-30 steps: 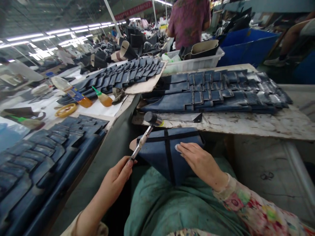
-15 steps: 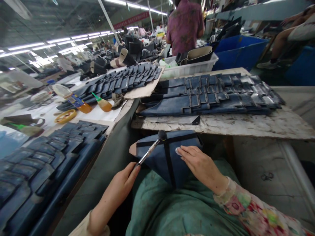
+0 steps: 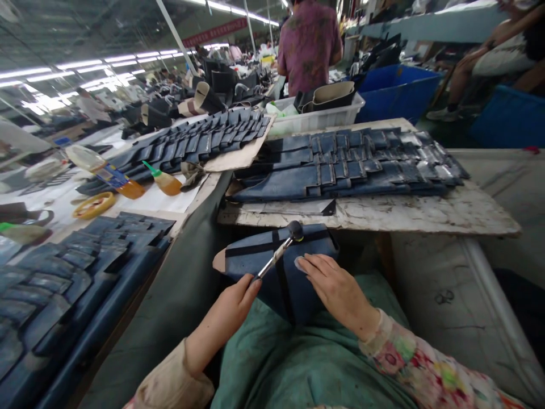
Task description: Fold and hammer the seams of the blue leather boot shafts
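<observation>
Left hand (image 3: 234, 301) grips a hammer (image 3: 277, 257) over a blue leather piece (image 3: 251, 264)

At the far left, a green-tipped bottle (image 3: 25, 233) lies partly cut off by the picture's edge. Below it, a stack of overlapping blue pieces (image 3: 85, 278) fills the near corner. A yellow ring (image 3: 94, 205) sits just above that stack. Next come a tilted clear bottle (image 3: 106, 172) with orange liquid in it and a smaller squeeze bottle (image 3: 165, 180) with a green nozzle. Behind them, a second stack (image 3: 191, 139) runs back along the table.

In the middle, the blue leather piece lies at the person's lap, above a green apron (image 3: 293, 363), with black strips crossing it and a tan tip at its left end. The left hand is closed around the hammer's handle; the black head is over the crossed strips' upper edge, but whether it touches cannot be told. The right hand (image 3: 340, 292) rests on the leather's right part, fingers straight and together. Something small and pale shows at its fingertips; whether they pinch it is unclear.

Beyond, a third stack (image 3: 349, 165) lies on a worn white board (image 3: 409, 213). At the far right stands a blue bin (image 3: 511, 122).
</observation>
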Motion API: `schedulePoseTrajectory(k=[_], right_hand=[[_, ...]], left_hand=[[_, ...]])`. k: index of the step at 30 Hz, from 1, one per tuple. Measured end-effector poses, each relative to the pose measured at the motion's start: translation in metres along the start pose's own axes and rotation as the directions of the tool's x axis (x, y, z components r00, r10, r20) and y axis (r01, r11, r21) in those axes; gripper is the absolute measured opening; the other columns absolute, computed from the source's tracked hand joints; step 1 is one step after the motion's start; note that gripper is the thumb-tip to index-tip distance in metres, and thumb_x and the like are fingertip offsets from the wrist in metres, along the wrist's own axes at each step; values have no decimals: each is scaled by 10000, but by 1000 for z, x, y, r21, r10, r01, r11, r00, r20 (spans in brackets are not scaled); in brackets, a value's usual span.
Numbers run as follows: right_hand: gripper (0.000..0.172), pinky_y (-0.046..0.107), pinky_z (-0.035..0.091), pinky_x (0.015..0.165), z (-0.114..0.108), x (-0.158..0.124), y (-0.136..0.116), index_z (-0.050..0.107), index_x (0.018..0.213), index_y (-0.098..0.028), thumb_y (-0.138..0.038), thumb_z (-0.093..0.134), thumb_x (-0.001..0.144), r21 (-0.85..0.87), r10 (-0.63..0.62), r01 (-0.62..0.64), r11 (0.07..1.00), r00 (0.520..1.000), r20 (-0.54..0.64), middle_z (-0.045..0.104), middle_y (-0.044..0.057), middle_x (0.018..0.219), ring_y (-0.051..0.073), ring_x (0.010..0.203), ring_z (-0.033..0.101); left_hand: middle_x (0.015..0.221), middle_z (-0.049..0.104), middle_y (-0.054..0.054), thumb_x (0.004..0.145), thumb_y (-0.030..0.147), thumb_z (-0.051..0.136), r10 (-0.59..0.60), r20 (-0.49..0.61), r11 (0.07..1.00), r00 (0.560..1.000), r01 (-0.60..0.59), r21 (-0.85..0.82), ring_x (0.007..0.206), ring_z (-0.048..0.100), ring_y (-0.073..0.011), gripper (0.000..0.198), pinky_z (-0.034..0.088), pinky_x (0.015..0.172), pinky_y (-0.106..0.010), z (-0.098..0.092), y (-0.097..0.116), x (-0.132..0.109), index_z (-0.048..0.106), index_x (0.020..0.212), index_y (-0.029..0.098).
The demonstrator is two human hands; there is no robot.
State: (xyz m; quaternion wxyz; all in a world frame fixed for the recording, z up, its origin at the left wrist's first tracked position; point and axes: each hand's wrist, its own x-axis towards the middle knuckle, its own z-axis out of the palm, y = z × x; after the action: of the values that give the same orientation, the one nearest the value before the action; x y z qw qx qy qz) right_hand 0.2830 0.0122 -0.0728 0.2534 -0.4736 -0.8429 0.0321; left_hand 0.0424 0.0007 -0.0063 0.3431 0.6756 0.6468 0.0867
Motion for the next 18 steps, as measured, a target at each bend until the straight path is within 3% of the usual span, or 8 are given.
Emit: schedulePoseTrajectory(k=[7,13,18], right_hand=[[389,352,489,939,5,-3,0,520,1261,-191,-110,429,892,-8,4,-4,1000,999,-43,571,53,1215,204,1112,504],[384,360,481,945,5,-5,3,518,1262,-185,-116,420,897,-11,-29,29,1000,998,-51,570,60,1207,209,1110,504],[383,358,493,923,5,-6,7,513,1268,-181,-131,411,903,-15,-57,57,998,997,-56,569,71,1201,209,1099,511]], left_hand=[[715,568,10,918,454,293,41,23,997,999,-42,59,676,546,-137,325,377,641,-224,4,4,14,484,821,210],[729,566,10,920,463,296,146,39,984,989,-149,96,675,539,-134,315,343,605,-221,8,31,21,472,826,219],[671,544,14,912,448,328,75,47,985,996,-81,155,620,525,-136,303,310,572,-235,7,28,15,463,782,210]])
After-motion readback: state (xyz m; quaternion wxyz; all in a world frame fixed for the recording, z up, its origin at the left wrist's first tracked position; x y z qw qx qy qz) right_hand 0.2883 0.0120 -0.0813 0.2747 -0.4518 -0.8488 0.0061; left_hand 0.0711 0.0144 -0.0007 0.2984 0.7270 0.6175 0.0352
